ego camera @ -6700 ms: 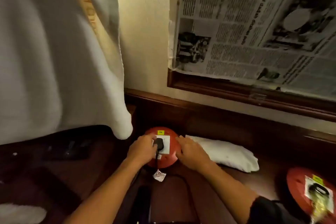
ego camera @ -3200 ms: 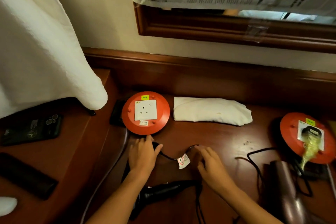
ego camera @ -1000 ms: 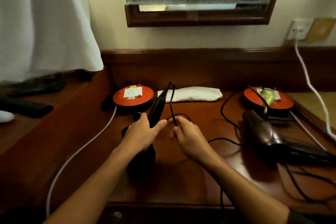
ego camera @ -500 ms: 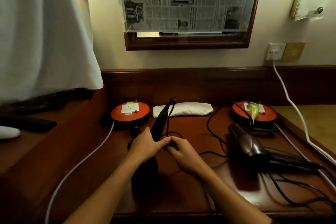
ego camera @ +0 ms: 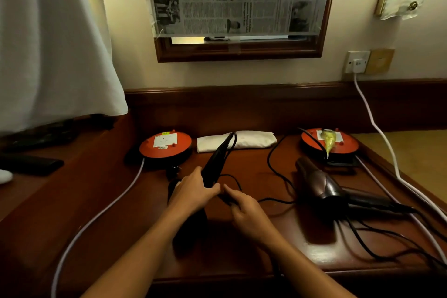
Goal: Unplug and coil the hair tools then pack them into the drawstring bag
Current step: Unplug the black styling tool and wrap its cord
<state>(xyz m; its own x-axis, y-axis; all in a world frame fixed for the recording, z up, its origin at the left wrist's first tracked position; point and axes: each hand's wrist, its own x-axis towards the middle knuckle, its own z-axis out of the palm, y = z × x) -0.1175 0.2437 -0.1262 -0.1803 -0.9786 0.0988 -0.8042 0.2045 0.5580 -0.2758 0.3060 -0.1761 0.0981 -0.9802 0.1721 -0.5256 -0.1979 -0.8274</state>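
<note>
While the left hand (ego camera: 193,192) grasps the black hair tool (ego camera: 214,166) just before the left orange socket reel (ego camera: 165,146), the right hand (ego camera: 244,203) pinches its cord (ego camera: 229,178); coiling is underway, and winding another loop likely comes next.

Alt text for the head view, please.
A person's left hand grips a black hair tool over a wooden desk while the right hand pinches its black cord. A brown hair dryer lies to the right.

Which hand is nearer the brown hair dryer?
Right. The right hand lies just left of the brown hair dryer; the left hand is farther left, gripping the black tool.
</note>
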